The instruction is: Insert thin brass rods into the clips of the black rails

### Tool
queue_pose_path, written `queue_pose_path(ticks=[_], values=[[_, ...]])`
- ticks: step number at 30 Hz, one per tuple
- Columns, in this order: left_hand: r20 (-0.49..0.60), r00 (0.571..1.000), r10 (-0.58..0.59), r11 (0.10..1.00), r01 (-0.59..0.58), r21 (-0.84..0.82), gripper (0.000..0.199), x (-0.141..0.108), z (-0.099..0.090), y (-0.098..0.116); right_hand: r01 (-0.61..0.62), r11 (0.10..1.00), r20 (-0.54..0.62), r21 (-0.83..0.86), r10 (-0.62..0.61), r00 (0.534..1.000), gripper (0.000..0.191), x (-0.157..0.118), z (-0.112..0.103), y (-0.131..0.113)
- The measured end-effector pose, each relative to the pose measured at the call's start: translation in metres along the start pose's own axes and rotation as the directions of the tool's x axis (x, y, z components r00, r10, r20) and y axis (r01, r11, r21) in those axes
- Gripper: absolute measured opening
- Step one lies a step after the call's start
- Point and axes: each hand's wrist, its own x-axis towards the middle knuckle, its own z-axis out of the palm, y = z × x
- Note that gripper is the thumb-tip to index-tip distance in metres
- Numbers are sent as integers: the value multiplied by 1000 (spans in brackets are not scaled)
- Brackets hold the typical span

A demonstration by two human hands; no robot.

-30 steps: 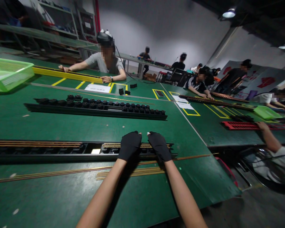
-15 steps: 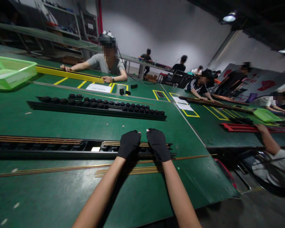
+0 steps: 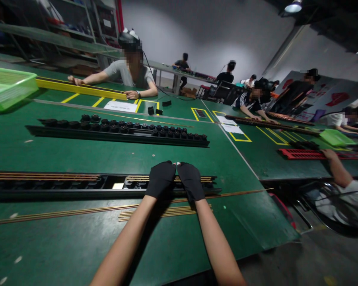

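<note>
Looking along the long black slotted rail (image 3: 62, 190) on the green-topped workbench (image 3: 113, 159), you have thin brass strips (image 3: 41, 177) lying in its channel at the left, then your left hand (image 3: 161, 179) and right hand (image 3: 191, 180), both in black gloves, side by side on the rail. Fingertips nearly touch. Each hand's fingers lie together, curled down; whether they clamp the strips, you cannot tell. Spread your pressure evenly across both hands — loose brass rods (image 3: 164, 213) lie just below.

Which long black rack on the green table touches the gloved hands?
The nearer black rack with thin brass rods: the left gloved hand and right gloved hand rest on it. The farther rack carries black knobs.
</note>
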Motion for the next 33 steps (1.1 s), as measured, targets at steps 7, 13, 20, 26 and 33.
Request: queue_pose_path(ticks=[7,13,20,26,33], values=[[34,999,-4,999,6,-31,47,0,-3,0,26,998,-26,-52,-28,999,39,-2,-8,-3],[-15,1000,3,1000,-3,0,45,-2,-2,0,64,995,-26,-73,-66,997,38,1,-35,-2],[63,998,-32,998,35,-56,45,-1,-10,3,-45,999,-16,6,45,999,34,4,-19,-14],[102,994,-40,995,49,-86,40,0,-12,2,-8,995,74,95,1,997,40,5,3,-14],[87,995,-45,994,53,-94,39,-1,-11,3,-33,992,106,120,21,994,39,8,-1,-13]])
